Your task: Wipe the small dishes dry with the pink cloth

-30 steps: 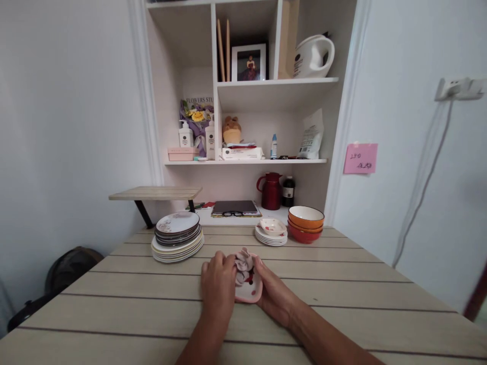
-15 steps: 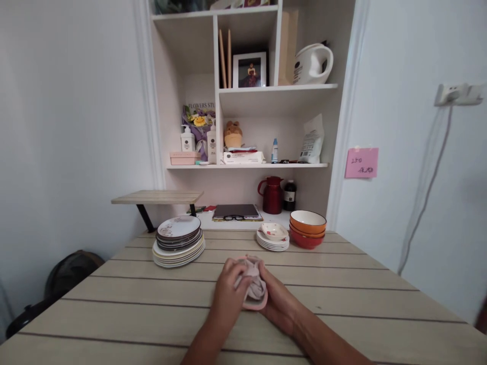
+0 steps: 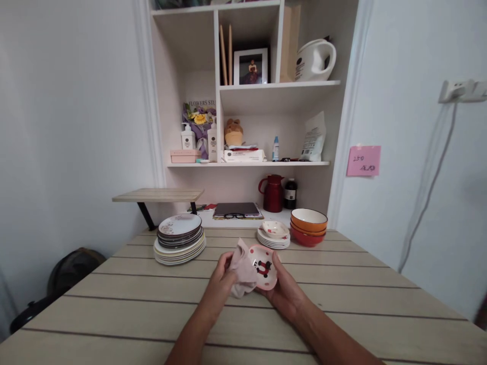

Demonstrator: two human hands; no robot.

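Above the middle of the wooden table [image 3: 182, 309], my right hand [image 3: 286, 291] grips a small white dish [image 3: 268, 276] by its right side. The dish has a pink rim and a red and black cartoon figure inside, and it is tilted toward me. My left hand [image 3: 220, 279] is closed on a pale pink cloth [image 3: 242, 271], which covers the dish's left edge. Behind the dish stands a stack of small white plates [image 3: 274, 242] with a small patterned bowl [image 3: 275, 229] on top.
A tall stack of plates [image 3: 180, 246] stands at the left, near a small raised wooden shelf [image 3: 158, 195]. Orange and red bowls [image 3: 309, 228] are stacked at the back right. Beyond the table are a closed laptop [image 3: 236, 209], glasses and a red jug [image 3: 273, 193].
The cloth has come out of the dish's inside to its left edge, uncovering the printed figure. Both hands have shifted, and the dish has moved slightly right and up.
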